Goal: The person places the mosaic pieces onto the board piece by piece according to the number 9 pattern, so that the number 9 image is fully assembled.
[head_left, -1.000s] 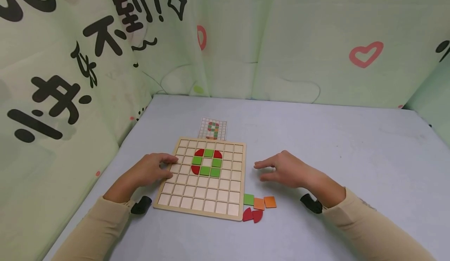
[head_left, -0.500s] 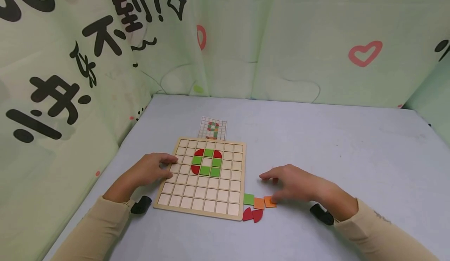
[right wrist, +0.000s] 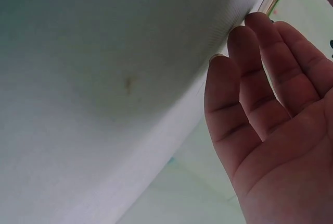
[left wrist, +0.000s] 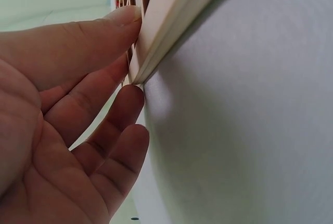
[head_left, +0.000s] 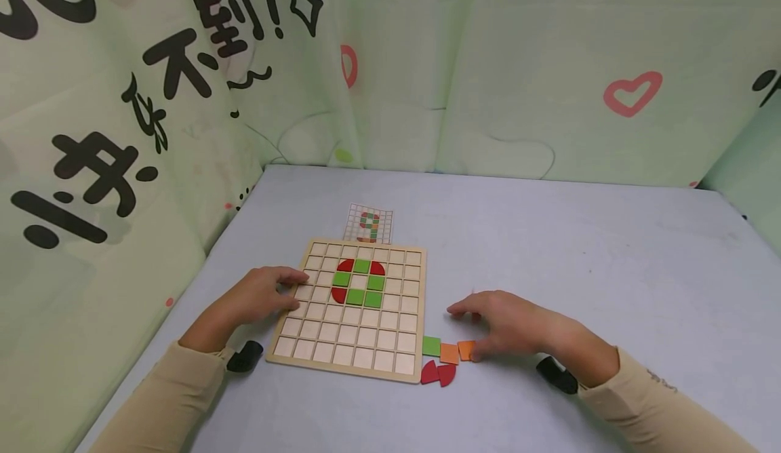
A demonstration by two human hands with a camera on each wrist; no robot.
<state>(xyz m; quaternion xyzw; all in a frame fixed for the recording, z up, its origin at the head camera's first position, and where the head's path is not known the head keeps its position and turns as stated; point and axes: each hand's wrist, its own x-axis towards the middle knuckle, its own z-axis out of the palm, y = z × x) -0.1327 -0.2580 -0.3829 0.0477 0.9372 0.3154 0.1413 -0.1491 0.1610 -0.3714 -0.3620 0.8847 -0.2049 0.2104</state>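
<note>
A light wooden grid board (head_left: pixel 354 338) lies on the table, with green squares (head_left: pixel 355 296) and red quarter-round tiles (head_left: pixel 339 294) set in its cells in a ring. My left hand (head_left: pixel 259 296) rests at the board's left edge; the left wrist view shows the thumb (left wrist: pixel 117 23) on the rim, the other fingers loosely bent. To the right of the board, my right hand (head_left: pixel 512 321) touches an orange square tile (head_left: pixel 466 350) with its thumb. Its other fingers (right wrist: pixel 223 94) reach forward, relaxed, and the thumb is hidden in the right wrist view.
Beside the board's lower right corner lie another orange tile (head_left: pixel 449 353), a loose green tile (head_left: pixel 432 346) and two loose red quarter-rounds (head_left: pixel 447 374). Behind the board sits a printed pattern card (head_left: pixel 378 226). A pale printed curtain (head_left: pixel 518 73) stands behind the table.
My right hand has come down and toward me, onto the outer orange tile, which has slid slightly left toward the other one. The left hand and board stay put.
</note>
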